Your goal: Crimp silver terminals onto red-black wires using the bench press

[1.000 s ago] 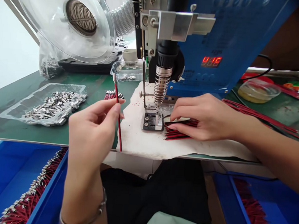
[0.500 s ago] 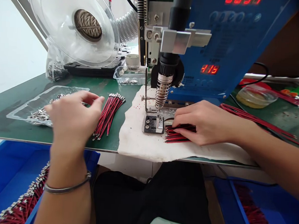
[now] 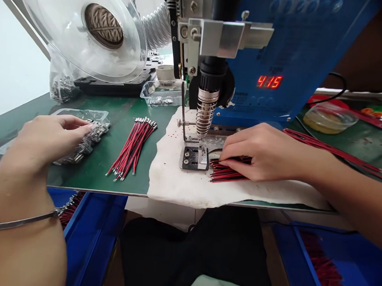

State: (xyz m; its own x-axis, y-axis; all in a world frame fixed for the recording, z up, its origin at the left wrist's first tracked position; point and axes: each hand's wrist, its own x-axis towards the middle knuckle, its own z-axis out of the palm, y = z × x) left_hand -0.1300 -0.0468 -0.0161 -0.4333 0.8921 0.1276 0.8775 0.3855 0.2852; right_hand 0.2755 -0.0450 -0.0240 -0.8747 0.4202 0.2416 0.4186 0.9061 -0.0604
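My left hand [image 3: 52, 138] is over a clear plastic bag [image 3: 63, 112] with small metal connectors [image 3: 98, 134] heaped on it. Thumb and forefinger come together in a pinch at the heap's edge; what they hold, if anything, is too small to make out. On the white cloth [image 3: 176, 185], my right hand [image 3: 257, 150] grips a bunch of red and black wires [image 3: 224, 173], fingers bent over them. Their bare ends point left, close to a small black and metal fixture [image 3: 195, 158] beneath the spring-wrapped soldering head [image 3: 207, 112].
Red-black wires with metal ends [image 3: 133, 148] lie in a bundle between the bag and cloth. A blue machine [image 3: 263, 48] with a red display stands behind. More wires [image 3: 331, 152] lie at right. Blue bins [image 3: 93, 223] sit below the table edge. A clear tray [image 3: 163, 96] stands further back.
My left hand has moved left, away from the wire bundle, to the heap of metal connectors. My right hand stays on its wires. The view has tilted slightly down.
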